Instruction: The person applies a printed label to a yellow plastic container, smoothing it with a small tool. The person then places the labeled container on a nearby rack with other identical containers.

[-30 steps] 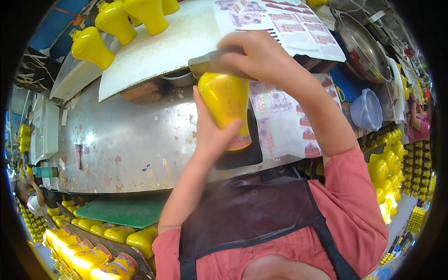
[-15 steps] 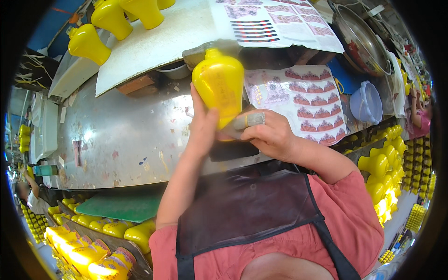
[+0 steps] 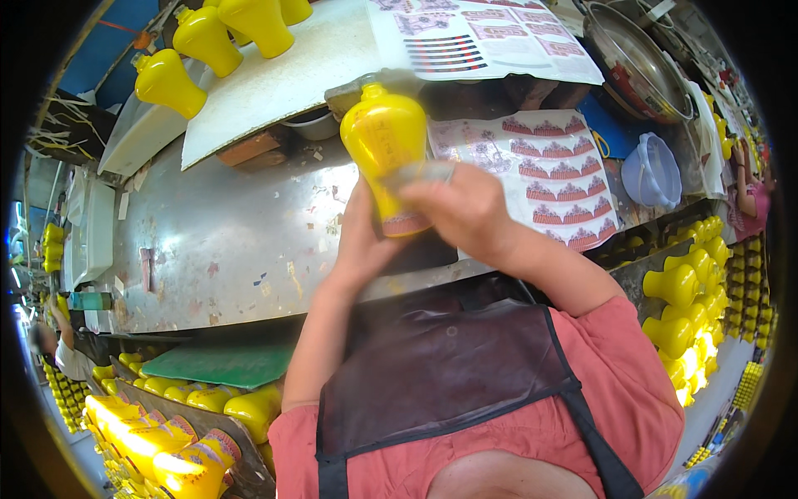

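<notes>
A glossy yellow vase-shaped bottle [image 3: 384,125] with a narrow neck stands tilted over the near side of the metal table. My left hand [image 3: 363,237] wraps around its left side and lower part. My right hand [image 3: 465,208] is closed and presses against the bottle's front at mid-height. A thin flat grey piece [image 3: 407,175] shows at its fingers, smeared by motion; a grey wrap covers one finger. Faint reddish print marks the bottle's front, and a pink-red patterned band [image 3: 405,223] runs around its narrow lower end.
Printed decal sheets [image 3: 555,170] lie right of the bottle. Behind, a white board [image 3: 274,83] carries several yellow bottles [image 3: 170,83]. A pale blue bucket [image 3: 651,175] and a large metal pan [image 3: 636,58] stand right. More yellow bottles [image 3: 179,457] fill racks below; other people work at both edges.
My right hand has moved up from the bottle's lower end to its middle, uncovering the patterned band. My left hand still holds the bottle, which has hardly shifted.
</notes>
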